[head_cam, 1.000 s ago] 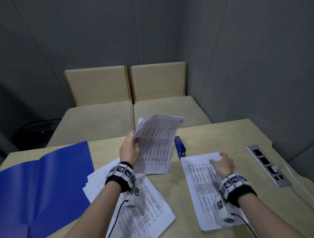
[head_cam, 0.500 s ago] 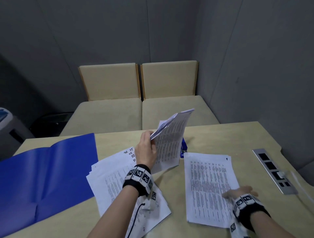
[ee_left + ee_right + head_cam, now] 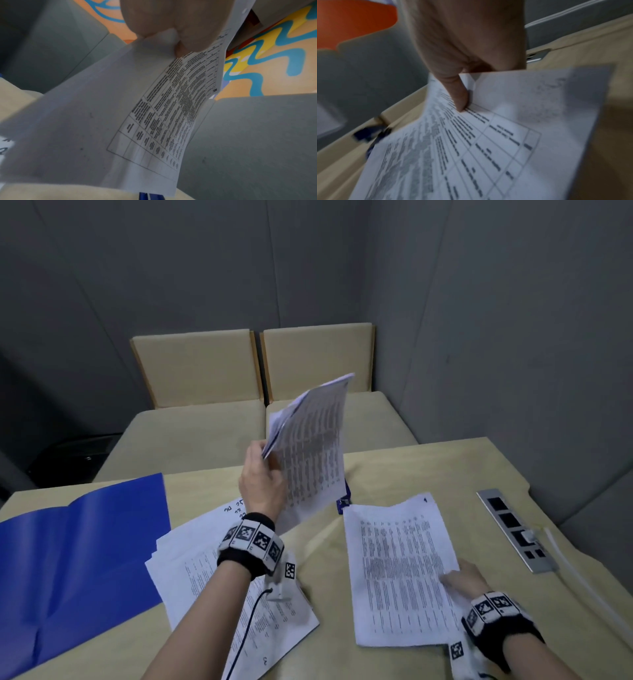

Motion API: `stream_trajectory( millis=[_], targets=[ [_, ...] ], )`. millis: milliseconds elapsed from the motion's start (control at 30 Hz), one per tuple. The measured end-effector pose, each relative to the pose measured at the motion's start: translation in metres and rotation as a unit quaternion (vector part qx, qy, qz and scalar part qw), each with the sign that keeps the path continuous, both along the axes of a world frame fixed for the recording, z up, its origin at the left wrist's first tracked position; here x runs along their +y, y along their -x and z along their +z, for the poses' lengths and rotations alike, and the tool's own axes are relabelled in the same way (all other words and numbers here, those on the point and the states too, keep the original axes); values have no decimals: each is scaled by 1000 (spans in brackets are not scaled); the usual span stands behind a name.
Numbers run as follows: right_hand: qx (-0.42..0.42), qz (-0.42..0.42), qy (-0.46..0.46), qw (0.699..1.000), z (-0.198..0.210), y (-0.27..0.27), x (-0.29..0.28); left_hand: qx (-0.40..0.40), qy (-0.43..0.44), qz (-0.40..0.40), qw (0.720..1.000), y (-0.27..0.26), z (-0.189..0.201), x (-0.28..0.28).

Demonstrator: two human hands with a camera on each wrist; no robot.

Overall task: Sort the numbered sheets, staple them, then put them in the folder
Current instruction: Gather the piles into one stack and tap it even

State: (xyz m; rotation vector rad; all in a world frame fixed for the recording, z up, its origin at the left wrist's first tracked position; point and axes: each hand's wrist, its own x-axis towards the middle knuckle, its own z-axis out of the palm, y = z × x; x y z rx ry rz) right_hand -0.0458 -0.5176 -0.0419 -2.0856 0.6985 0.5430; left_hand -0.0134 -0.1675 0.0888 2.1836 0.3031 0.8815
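1. Three groups of sheets: a raised bundle [image 3: 310, 446] pinched in the left hand [image 3: 262, 484]; a spread pile [image 3: 219, 580] beneath that forearm; one stack [image 3: 400, 573] flat on the table [image 3: 394, 470].
2. The right hand [image 3: 462, 577] pinches that stack's near right corner, thumb on top.
3. One blue folder [image 3: 78, 563] lies open at left; one blue stapler [image 3: 343, 501], probably, peeks behind the bundle.
4. Since a second ago, the bundle rose and the right hand slid back to the corner.

Blue folder [image 3: 78, 546]; white sheets [image 3: 397, 570], black print; tan table [image 3: 479, 470]; blue stapler [image 3: 343, 503].
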Motion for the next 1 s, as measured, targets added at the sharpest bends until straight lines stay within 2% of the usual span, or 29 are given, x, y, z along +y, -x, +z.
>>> stream_trajectory(
  millis=[133,233,300,367,433,533,633,733,833,867,933,1000],
  targets=[
    [-91,-129,-126,979,13,3,-45,6,93,24,995,-5,2,-1],
    [-117,-193,-263,938,23,-7,-71,44,190,3,981,-7,-9,-13],
    [-101,-211,-350,907,40,-10,-74,116,258,-31,959,-4,-25,-27],
    [-107,-182,-403,891,53,-11,-70,210,334,-81,915,3,-52,-43],
    [-99,-151,-379,907,53,-9,-63,309,369,-132,867,12,-86,-58],
    [-28,-77,-280,956,40,-4,-48,395,377,-164,822,26,-136,-76],
    [14,20,-166,986,19,-1,-36,429,411,-167,787,36,-158,-85],
    [61,88,-104,989,-1,3,-21,449,475,-182,735,47,-139,-87],
    [72,115,-36,990,-12,3,-6,491,426,-218,728,46,-120,-78],
    [72,125,-5,989,-12,3,2,504,367,-220,750,46,-119,-72],
    [61,119,82,988,-9,0,19,497,201,-183,824,44,-127,-53],
    [19,122,223,967,3,-1,45,454,143,-118,871,50,-131,-24]
  ],
)
